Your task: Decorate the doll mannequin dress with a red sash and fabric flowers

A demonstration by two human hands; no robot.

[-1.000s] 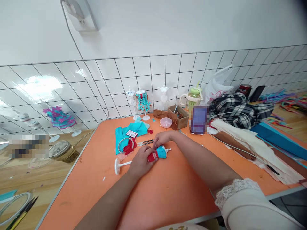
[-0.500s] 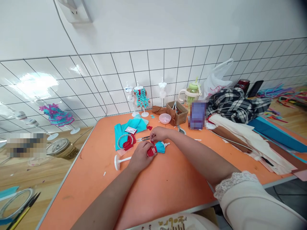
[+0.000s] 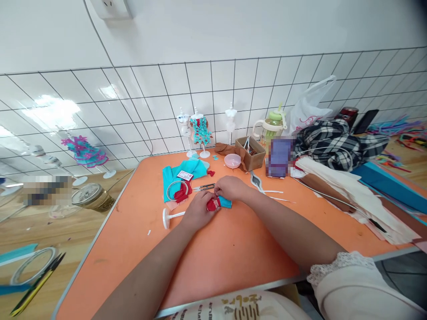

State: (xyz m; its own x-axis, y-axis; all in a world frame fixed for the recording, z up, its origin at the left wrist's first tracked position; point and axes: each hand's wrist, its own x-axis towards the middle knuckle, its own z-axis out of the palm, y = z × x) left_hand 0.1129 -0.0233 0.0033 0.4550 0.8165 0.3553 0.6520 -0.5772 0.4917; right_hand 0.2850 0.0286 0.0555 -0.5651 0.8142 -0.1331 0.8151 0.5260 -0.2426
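Observation:
A small mannequin stand (image 3: 166, 218) lies on its side on the orange table (image 3: 213, 262), its white base pointing left. My left hand (image 3: 200, 211) is closed around its middle, over the red cloth. The fingers of my right hand (image 3: 228, 188) are pinched at the red and blue dress (image 3: 225, 202), touching its upper side beside my left fingers. Small scissors (image 3: 204, 188) lie just behind my hands. To the left, a silver ring (image 3: 177, 191) and red fabric (image 3: 182, 192) rest on turquoise cloth (image 3: 196, 168) with a white tag (image 3: 185, 175).
Behind stand dressed mannequins (image 3: 200, 131), a bare one (image 3: 231, 120), a pink bowl (image 3: 232, 161), a cardboard box (image 3: 251, 154) and a green-lidded jug (image 3: 275, 124). Fabric strips (image 3: 353, 195) and a plaid cloth (image 3: 336, 142) lie right. A jar (image 3: 90, 195) stands left.
My right hand has shifted over the dress's upper end, which it now partly hides. White strips right of my right hand have come into sight. The view has shifted slightly.

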